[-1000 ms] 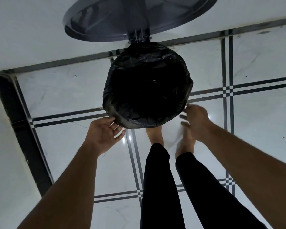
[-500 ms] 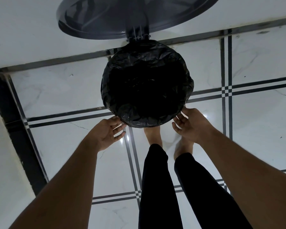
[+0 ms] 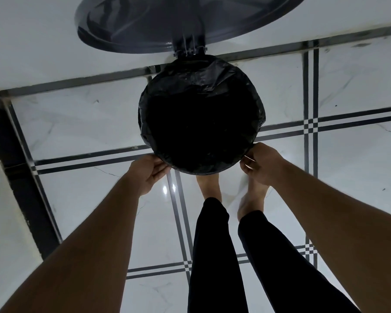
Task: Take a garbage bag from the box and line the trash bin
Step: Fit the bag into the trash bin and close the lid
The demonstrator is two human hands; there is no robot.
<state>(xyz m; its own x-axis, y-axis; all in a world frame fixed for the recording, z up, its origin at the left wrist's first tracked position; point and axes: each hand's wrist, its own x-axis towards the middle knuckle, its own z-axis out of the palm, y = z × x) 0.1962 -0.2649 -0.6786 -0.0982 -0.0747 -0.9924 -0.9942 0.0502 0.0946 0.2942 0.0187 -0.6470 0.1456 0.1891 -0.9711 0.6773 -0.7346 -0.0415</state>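
Observation:
A round trash bin stands on the floor in front of me, seen from straight above, with its grey lid (image 3: 145, 21) swung open against the wall. A black garbage bag (image 3: 201, 86) covers the bin's mouth and folds over its rim. My left hand (image 3: 148, 172) pinches the bag's edge at the near left of the rim. My right hand (image 3: 259, 162) pinches the bag's edge at the near right. The bin's body is hidden under the bag. No box is in view.
My bare feet (image 3: 209, 187) and black trouser legs (image 3: 215, 256) are just behind the bin on the glossy white tiled floor (image 3: 77, 123) with dark stripes. A white wall (image 3: 32, 41) runs behind the bin and another closes in at the left.
Both hands have moved in from beside the bin to its near rim and closed on the bag's edge. The bag now lies smoother around the rim.

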